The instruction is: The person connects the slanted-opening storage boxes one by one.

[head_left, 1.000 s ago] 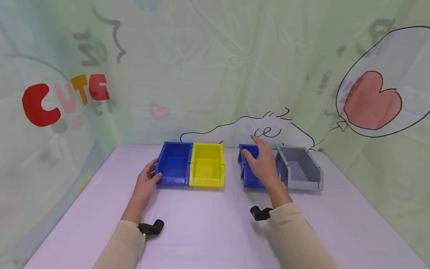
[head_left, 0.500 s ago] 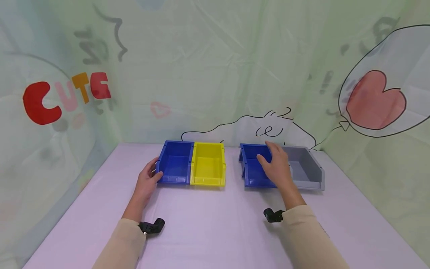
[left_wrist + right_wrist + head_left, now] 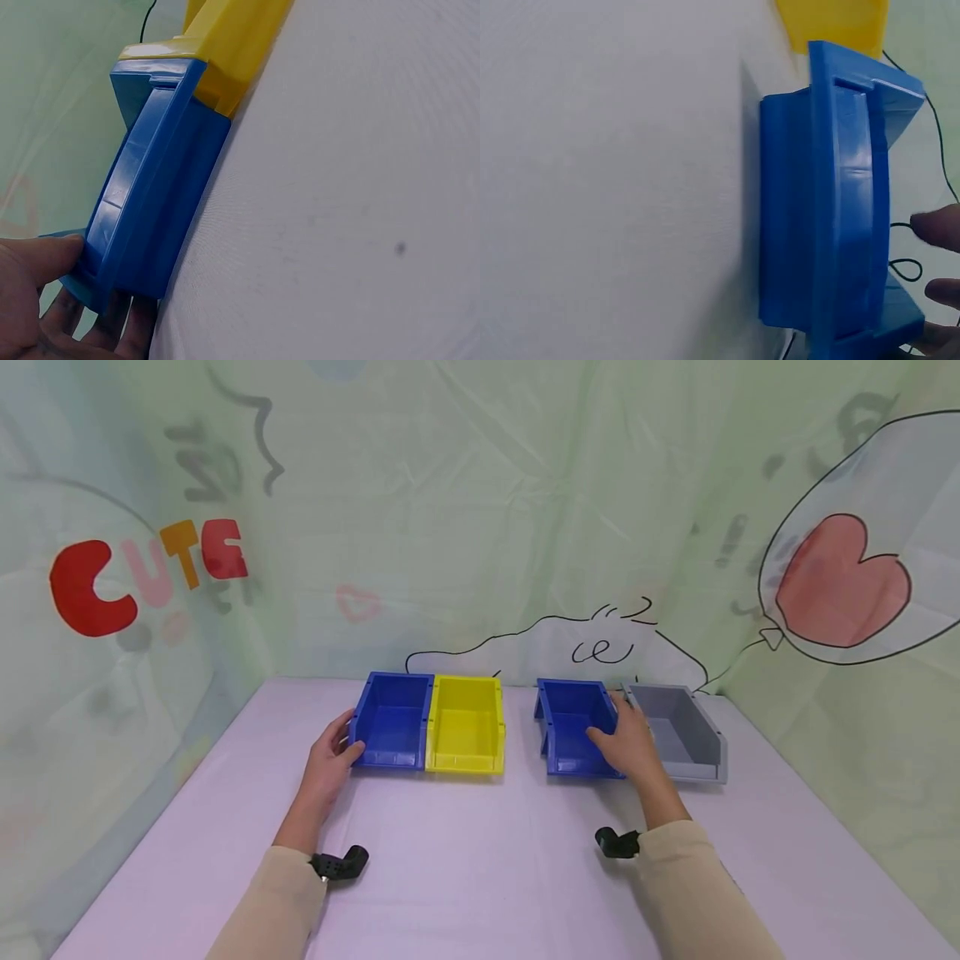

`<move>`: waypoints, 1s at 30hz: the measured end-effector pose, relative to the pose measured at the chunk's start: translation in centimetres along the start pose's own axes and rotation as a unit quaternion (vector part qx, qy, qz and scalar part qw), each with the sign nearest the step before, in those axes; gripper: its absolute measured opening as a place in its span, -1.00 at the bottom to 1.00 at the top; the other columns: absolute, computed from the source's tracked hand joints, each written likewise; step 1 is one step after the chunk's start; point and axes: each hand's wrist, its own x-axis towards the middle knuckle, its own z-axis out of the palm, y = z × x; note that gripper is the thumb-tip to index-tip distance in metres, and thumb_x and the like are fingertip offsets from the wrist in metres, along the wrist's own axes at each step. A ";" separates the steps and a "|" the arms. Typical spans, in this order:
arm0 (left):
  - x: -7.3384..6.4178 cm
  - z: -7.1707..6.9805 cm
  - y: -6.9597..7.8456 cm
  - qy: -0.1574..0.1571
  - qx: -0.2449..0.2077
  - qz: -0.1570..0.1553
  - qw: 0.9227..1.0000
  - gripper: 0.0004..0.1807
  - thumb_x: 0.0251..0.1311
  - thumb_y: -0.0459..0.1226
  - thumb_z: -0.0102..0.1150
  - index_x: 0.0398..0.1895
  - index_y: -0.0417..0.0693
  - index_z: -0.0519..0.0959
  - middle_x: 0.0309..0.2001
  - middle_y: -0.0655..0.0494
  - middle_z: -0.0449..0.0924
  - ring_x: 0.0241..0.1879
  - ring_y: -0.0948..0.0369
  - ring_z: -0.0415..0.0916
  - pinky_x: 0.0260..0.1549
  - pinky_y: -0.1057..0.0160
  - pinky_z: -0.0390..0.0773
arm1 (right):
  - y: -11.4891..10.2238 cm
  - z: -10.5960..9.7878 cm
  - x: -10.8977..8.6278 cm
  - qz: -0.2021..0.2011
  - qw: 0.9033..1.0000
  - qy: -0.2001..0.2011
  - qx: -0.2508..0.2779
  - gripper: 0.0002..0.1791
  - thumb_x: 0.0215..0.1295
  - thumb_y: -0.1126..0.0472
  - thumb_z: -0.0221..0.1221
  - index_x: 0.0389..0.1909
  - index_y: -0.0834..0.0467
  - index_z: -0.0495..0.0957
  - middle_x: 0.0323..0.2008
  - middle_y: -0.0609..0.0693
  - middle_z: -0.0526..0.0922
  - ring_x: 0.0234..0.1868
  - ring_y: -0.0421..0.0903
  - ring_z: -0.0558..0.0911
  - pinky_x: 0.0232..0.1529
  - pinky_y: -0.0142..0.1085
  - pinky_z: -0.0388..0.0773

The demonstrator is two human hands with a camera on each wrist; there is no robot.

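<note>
Deep blue, centre-left, on the first bin (image 3: 390, 727); bright yellow on the second bin (image 3: 465, 727) beside it; blue again on the third bin (image 3: 572, 735), centre-right; then plain grey on the fourth bin (image 3: 675, 735)! Pale lilac tablecloth (image 3: 480, 868) below, beige sleeves (image 3: 270, 902), black wrist cameras (image 3: 348, 864). Pale green backdrop (image 3: 465, 527) behind: red, pink and orange letters (image 3: 71, 589) upper left, and upper right a black-outlined balloon (image 3: 922, 485) with a red heart (image 3: 832, 593), near grey marks (image 3: 735, 531), maybe lettering, too faint to tell.
</note>
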 end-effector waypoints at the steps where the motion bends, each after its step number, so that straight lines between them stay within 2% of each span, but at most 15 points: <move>1: 0.0 0.0 0.1 0.000 0.001 -0.001 1.000 -0.30 0.53 -0.44 0.00 0.65 0.07 0.13 0.61 -0.19 0.11 0.59 -0.15 0.11 0.55 -0.06 0.23 | 0.2 0.1 0.0 0.004 1.000 -0.002 0.001 -0.13 0.45 0.18 0.10 0.61 0.38 -0.10 0.53 0.56 0.02 0.52 0.55 0.07 0.47 0.42 0.13; 5: 0.0 0.0 0.1 -0.002 0.004 0.000 1.000 -0.30 0.52 -0.44 0.00 0.65 0.07 0.12 0.61 -0.19 0.12 0.58 -0.16 0.12 0.55 -0.07 0.24 | 0.6 0.2 -0.1 0.013 1.000 -0.010 0.014 -0.14 0.39 0.30 0.04 0.60 0.44 -0.13 0.53 0.55 0.05 0.52 0.54 0.10 0.48 0.37 0.17; 10: 0.1 0.0 0.1 -0.001 0.005 -0.001 1.000 -0.30 0.52 -0.45 -0.01 0.65 0.05 0.12 0.61 -0.21 0.12 0.58 -0.17 0.12 0.54 -0.07 0.24 | 0.6 0.2 -0.3 0.022 0.999 -0.007 0.023 -0.18 0.32 0.37 -0.05 0.58 0.45 -0.07 0.51 0.54 0.12 0.51 0.52 0.15 0.49 0.34 0.19; 16: 0.1 0.0 0.1 0.001 0.004 0.001 1.000 -0.30 0.51 -0.45 0.00 0.65 0.04 0.13 0.61 -0.20 0.13 0.58 -0.17 0.12 0.54 -0.07 0.25 | 0.7 0.0 -0.6 0.031 0.999 -0.004 0.039 -0.22 0.33 0.37 -0.07 0.57 0.42 0.01 0.47 0.55 0.20 0.48 0.50 0.22 0.46 0.33 0.25; 22: 0.1 0.0 0.1 0.000 -0.005 0.010 1.000 -0.30 0.50 -0.46 0.00 0.64 0.01 0.15 0.59 -0.23 0.15 0.56 -0.18 0.15 0.54 -0.08 0.25 | 0.6 -0.1 -1.1 0.050 0.995 -0.007 0.085 -0.22 0.37 0.36 -0.04 0.59 0.40 -0.01 0.46 0.54 0.23 0.48 0.47 0.26 0.46 0.31 0.28; 30: 0.0 0.1 0.1 0.001 -0.002 0.012 1.000 -0.30 0.50 -0.46 0.00 0.64 -0.01 0.14 0.59 -0.22 0.15 0.56 -0.18 0.15 0.53 -0.09 0.25 | 0.5 0.2 -1.0 0.058 0.992 0.012 0.108 -0.27 0.39 0.39 -0.03 0.56 0.43 0.06 0.43 0.53 0.29 0.44 0.45 0.33 0.44 0.26 0.35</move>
